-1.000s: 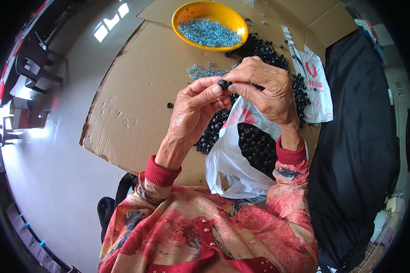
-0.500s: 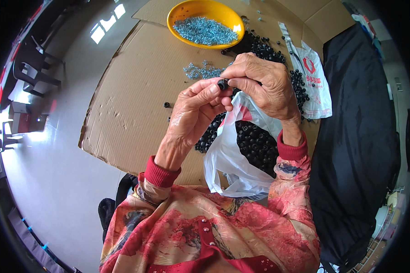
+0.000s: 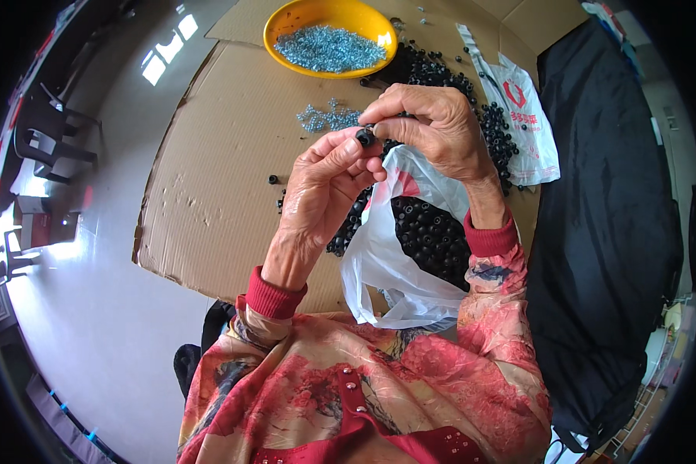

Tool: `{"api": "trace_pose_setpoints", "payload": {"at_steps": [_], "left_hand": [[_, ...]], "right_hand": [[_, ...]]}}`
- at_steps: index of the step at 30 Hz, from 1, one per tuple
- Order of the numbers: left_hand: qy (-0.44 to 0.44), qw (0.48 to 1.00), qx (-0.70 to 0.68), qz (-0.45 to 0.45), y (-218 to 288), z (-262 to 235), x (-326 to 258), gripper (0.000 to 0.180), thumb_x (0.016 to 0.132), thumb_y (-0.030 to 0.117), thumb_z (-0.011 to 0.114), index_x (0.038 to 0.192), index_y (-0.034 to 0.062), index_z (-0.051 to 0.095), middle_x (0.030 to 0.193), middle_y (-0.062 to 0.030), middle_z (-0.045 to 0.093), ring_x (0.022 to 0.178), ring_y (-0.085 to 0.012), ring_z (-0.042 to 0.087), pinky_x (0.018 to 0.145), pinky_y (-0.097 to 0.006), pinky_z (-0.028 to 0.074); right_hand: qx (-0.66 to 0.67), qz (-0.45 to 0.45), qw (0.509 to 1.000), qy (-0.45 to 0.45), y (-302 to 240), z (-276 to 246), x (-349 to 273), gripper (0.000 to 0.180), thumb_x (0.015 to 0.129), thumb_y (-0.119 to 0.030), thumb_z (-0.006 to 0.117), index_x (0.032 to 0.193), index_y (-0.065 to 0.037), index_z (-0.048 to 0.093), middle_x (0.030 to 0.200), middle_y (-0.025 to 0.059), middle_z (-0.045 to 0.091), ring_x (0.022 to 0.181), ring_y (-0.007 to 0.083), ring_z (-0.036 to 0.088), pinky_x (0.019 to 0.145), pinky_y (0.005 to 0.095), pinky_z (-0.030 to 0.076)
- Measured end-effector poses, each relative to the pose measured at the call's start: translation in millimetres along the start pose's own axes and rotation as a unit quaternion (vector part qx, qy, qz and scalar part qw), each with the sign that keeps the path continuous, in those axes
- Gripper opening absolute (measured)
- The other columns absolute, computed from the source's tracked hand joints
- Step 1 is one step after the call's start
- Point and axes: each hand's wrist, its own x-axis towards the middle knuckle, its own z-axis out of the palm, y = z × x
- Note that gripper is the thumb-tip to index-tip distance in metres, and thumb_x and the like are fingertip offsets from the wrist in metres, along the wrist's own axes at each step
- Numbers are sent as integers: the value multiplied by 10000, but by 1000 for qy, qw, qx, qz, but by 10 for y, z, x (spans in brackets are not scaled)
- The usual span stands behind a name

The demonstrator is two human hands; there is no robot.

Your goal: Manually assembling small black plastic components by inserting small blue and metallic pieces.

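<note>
Between the thumb and fingers of my left hand (image 3: 321, 174) is a small black round part (image 3: 366, 138) with a hole in its end. The fingertips of my right hand (image 3: 435, 127) are pinched right beside it. Whatever they hold, if anything, is too small to name. Below my hands lies a white plastic bag (image 3: 367, 259), its mouth open on many similar black parts (image 3: 433, 241). Just beyond my fingers is a little pile of pale blue, shiny small pieces (image 3: 329, 117). More black parts (image 3: 445, 76) are heaped past my right hand.
A yellow bowl (image 3: 384, 31) of the pale blue pieces stands at the far side. Everything rests on a cardboard sheet (image 3: 209, 170). Another white plastic bag (image 3: 530, 127) lies at the right, next to a large black cloth (image 3: 603, 232). A dark chair (image 3: 50, 143) stands far left.
The whole view has shifted slightly, the bowl and piles now sitting a little further left. Both hands keep their pinch at the black part, and my right fingertips have lifted and spread slightly.
</note>
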Motion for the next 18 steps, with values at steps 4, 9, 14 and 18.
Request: {"api": "trace_pose_setpoints", "payload": {"at_steps": [4,9,14,18], "left_hand": [[26,999,23,22,-20,12,0,180,846,89,577,994,-14,563,876,-118,626,741,-172,616,732,-333,523],[33,997,53,44,-27,-14,3,181,845,81,577,995,-19,561,879,-114,626,750,-182,623,741,-336,528],[37,997,42,46,-37,-14,4,168,851,77,566,991,-16,562,871,-109,624,762,-180,622,743,-340,530],[29,999,16,28,-47,-6,21,163,855,77,560,992,-11,561,868,-107,623,763,-179,620,744,-341,529]], "right_hand": [[-61,-27,998,17,-15,3,-14,81,740,-34,634,816,-8,642,743,67,643,662,156,622,614,255,495],[-148,-81,986,20,-48,11,13,67,736,-41,633,793,-8,634,738,80,635,669,197,621,618,286,497],[-148,-82,986,7,-29,13,25,73,731,-35,633,796,-1,632,733,79,633,669,197,621,617,285,495],[-76,-30,997,8,7,7,-2,90,735,-42,643,816,-3,641,743,69,646,674,151,624,625,258,495]]}}
